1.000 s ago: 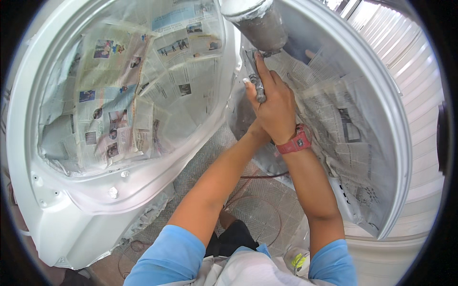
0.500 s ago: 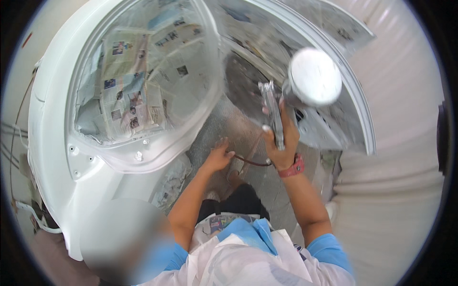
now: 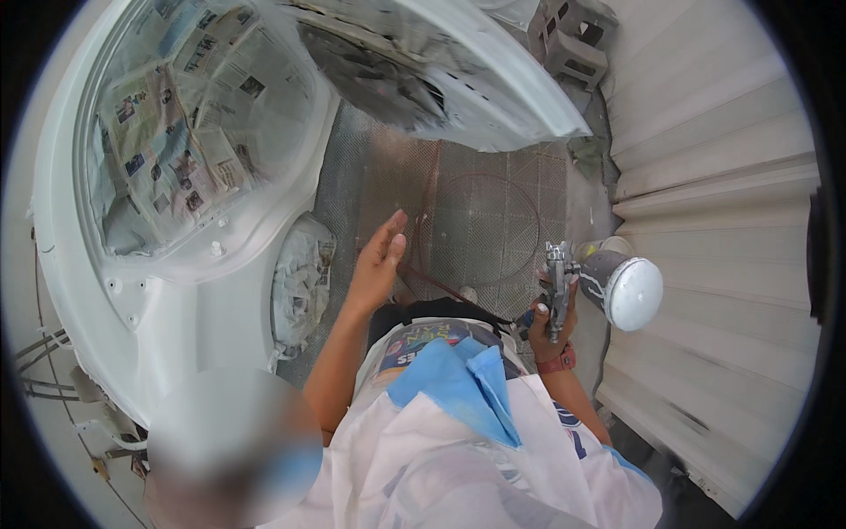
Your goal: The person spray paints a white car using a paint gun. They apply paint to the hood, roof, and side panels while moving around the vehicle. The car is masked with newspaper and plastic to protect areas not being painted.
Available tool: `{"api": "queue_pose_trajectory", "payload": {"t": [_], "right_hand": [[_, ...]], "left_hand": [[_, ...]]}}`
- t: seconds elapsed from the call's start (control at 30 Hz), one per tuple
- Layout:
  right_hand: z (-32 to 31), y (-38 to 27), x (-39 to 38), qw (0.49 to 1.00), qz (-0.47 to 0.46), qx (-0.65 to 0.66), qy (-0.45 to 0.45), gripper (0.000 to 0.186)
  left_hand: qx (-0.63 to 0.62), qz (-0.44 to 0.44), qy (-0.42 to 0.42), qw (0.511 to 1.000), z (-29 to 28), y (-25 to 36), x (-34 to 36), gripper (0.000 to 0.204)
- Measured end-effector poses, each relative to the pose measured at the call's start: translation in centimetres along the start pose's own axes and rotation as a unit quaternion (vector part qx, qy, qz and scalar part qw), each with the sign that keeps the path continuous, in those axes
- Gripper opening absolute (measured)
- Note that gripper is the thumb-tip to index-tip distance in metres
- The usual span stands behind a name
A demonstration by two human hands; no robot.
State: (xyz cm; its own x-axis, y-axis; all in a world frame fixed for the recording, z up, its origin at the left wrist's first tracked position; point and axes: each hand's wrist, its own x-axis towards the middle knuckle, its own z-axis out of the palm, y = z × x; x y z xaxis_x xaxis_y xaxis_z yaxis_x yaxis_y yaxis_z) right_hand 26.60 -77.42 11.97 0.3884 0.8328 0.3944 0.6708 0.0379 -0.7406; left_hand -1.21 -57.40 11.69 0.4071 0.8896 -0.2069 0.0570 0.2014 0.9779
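Observation:
My right hand (image 3: 555, 333) is closed round the body of a metal spray gun (image 3: 557, 286), low on the right. A grey paint cup with a white round lid (image 3: 634, 294) juts out to the right from the gun. From beside this hand a thin dark-red hose (image 3: 432, 282) runs left across my front. My left hand (image 3: 379, 269) is raised in front of my waist with its fingers stretched out, holding nothing. It is nearest to the hose and the wrapped wheel (image 3: 302, 291) of a white car body (image 3: 194, 322).
Newspaper sheets (image 3: 167, 159) mask the car's door opening. A white door (image 3: 493, 97) stands open at the far side above a gridded floor (image 3: 493, 212). Grey hollow blocks (image 3: 573, 44) stand at the far right, near a pale corrugated wall (image 3: 705, 203). A pale container (image 3: 612, 247) is behind the cup.
My right hand has drawn the spray gun back from the door, nearer my body and to the right. My left hand has come up and left a little. The view has shifted rightward.

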Motion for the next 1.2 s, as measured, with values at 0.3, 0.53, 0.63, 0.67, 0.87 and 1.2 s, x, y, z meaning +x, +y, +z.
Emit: {"api": "queue_pose_trajectory", "payload": {"t": [0.3, 0.53, 0.63, 0.67, 0.87, 1.2], "right_hand": [[-9.6, 8.4, -5.3, 0.997, 0.08, 0.004, -0.012, 0.067], [-11.7, 11.8, -5.5, 0.994, 0.099, 0.034, -0.021, 0.068], [-11.8, 12.1, -5.0, 0.995, 0.091, 0.039, -0.025, 0.069], [-11.8, 12.1, -4.9, 0.995, 0.086, 0.036, -0.027, 0.069], [-11.9, 12.1, -4.5, 0.985, 0.128, 0.094, -0.071, 0.071], [-11.5, 12.5, -4.3, 0.979, 0.145, 0.113, -0.089, 0.072]], "left_hand": [[-0.012, 0.113, 0.197, 0.974, 10.0, 4.7, -1.3, 0.082], [-0.137, 0.164, 0.285, 0.934, 7.5, 4.0, -2.8, 0.111], [-0.121, 0.191, 0.332, 0.916, 4.3, 3.7, -3.7, 0.117], [-0.098, 0.194, 0.341, 0.915, 3.1, 3.7, -4.1, 0.122], [-0.088, 0.218, 0.437, 0.868, -4.5, 2.8, -6.9, 0.12], [-0.045, 0.125, 0.559, 0.819, -22.6, 4.1, -10.3, 0.122]]}}
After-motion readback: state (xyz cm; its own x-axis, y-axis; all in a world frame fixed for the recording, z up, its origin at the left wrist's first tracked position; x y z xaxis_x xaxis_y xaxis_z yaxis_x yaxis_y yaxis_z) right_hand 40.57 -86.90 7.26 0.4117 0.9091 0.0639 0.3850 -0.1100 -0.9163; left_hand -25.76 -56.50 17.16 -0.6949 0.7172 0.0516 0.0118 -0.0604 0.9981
